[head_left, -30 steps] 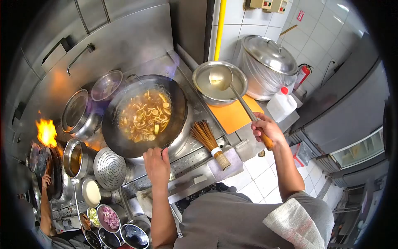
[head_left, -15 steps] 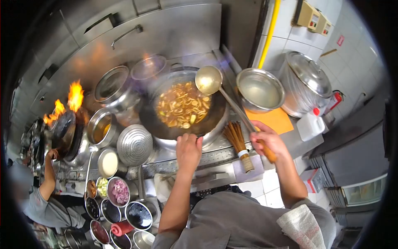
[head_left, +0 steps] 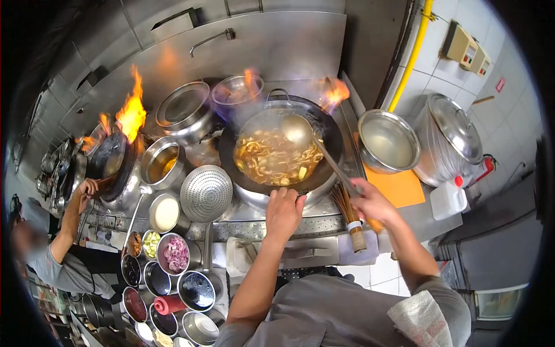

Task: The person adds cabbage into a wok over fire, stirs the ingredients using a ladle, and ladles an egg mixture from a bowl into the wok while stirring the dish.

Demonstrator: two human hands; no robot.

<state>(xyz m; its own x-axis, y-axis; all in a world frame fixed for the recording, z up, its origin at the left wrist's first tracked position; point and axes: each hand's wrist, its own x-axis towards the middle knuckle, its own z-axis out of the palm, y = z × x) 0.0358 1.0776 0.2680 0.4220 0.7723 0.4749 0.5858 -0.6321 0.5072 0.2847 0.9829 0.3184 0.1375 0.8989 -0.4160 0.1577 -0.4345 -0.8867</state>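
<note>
My left hand (head_left: 284, 211) is closed on the near edge of a large dark wok (head_left: 229, 157), apparently at its near handle, which the fingers mostly hide. Brown sauce with sliced pieces of food (head_left: 272, 165) fills the wok's middle, and steam rises from it. My right hand (head_left: 373, 203) is wrapped round the wooden-ended handle of a long metal ladle (head_left: 297, 129). The ladle's bowl is over the far part of the food; whether it touches the sauce is hard to tell. A bamboo brush (head_left: 351, 222) lies just below my right hand.
Flames (head_left: 132, 110) rise at the left burner, where a co-worker's hand (head_left: 88, 188) is at another wok. A perforated strainer (head_left: 206, 194), a metal bowl (head_left: 388, 140) and several ingredient pots, one with chopped onion (head_left: 176, 253), surround the stove. Flame (head_left: 334, 92) also shows behind my wok.
My right hand has brought the ladle's bowl from the wok's right rim in over the food. Flame has appeared behind the wok. The view has shifted, so the scene sits further right.
</note>
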